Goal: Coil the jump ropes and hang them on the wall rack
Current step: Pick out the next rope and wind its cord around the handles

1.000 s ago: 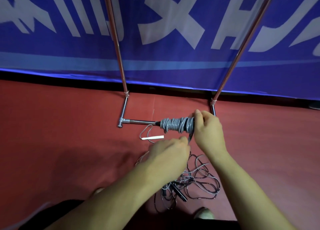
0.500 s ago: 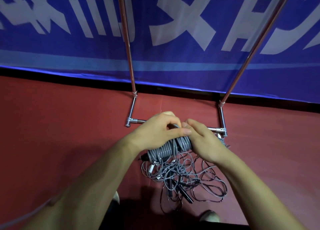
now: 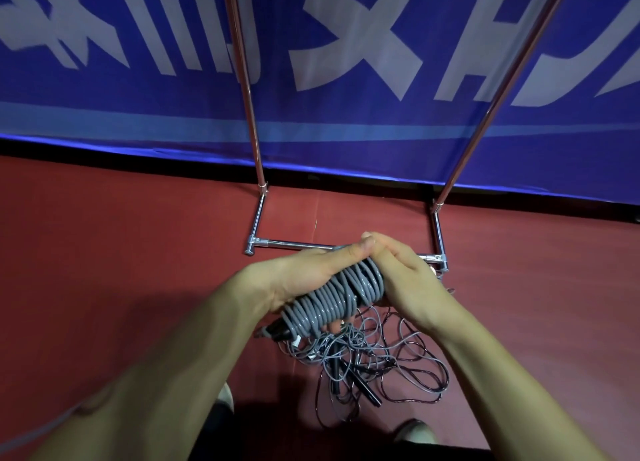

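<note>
The left hand [image 3: 304, 280] curls under the tightly wound grey jump rope bundle [image 3: 332, 301]. The right hand [image 3: 405, 280] clasps its upper end, and the fingertips of both hands meet on top. The bundle is held tilted just in front of the chrome tubular rack base bar [image 3: 294, 244]. A loose tangle of thin ropes [image 3: 374, 360] lies on the red floor [image 3: 104, 252], nearer the person than the bar. A blue banner [image 3: 346, 131] hangs behind the bar.

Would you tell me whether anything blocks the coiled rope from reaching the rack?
Nothing visible does: left hand and right hand hold the coiled rope before the rack, whose hanging part is out of view.
</note>
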A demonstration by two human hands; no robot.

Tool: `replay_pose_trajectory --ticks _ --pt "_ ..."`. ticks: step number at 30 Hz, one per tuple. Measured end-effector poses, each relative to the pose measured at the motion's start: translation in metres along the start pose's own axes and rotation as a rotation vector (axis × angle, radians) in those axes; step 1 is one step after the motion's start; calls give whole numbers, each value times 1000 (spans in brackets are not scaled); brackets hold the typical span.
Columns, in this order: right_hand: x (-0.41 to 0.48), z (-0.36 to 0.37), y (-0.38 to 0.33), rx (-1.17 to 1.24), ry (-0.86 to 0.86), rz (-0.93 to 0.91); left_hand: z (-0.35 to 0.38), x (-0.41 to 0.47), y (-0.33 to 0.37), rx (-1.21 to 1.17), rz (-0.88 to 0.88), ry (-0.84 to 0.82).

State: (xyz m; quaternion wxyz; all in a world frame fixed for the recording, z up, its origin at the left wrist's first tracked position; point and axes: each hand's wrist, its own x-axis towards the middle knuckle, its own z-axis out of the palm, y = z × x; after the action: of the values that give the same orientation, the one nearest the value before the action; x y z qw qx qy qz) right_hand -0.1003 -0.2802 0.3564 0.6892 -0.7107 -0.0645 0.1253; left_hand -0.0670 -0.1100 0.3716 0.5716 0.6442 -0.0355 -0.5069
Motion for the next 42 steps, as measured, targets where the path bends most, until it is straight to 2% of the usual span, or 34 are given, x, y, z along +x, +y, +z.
replay_pose_trajectory --ticks 3,9,15,22,26,29,33,35,39,42 --pt "1 4 2 -11 15 -31 -4 0 -2 -9 -26 -12" --pt "2 6 3 -191 52 -70 -3 2 -8 -75 -46 -169" --pt "0 1 4 -429 27 -90 -6 3 -7 148 5 -39" --pt "-3 -6 1 -451 -74 -60 -20 -1 -5 258 39 62" --pt "-1 -9 1 -443 -16 -4 -16 1 -9 337 51 68" --pt "-1 -1 0 -531 -1 -68 -14 3 -11 444 60 103" --pt "2 3 4 -594 139 -151 -10 6 -10 391 68 115" --pt "2 2 3 -512 183 -123 -11 7 -8 355 73 122" --pt "-3 1 -6 -140 240 -74 -16 8 -6 298 32 140" --pt "-6 -1 -9 -63 236 -81 -17 9 -6 275 13 127"
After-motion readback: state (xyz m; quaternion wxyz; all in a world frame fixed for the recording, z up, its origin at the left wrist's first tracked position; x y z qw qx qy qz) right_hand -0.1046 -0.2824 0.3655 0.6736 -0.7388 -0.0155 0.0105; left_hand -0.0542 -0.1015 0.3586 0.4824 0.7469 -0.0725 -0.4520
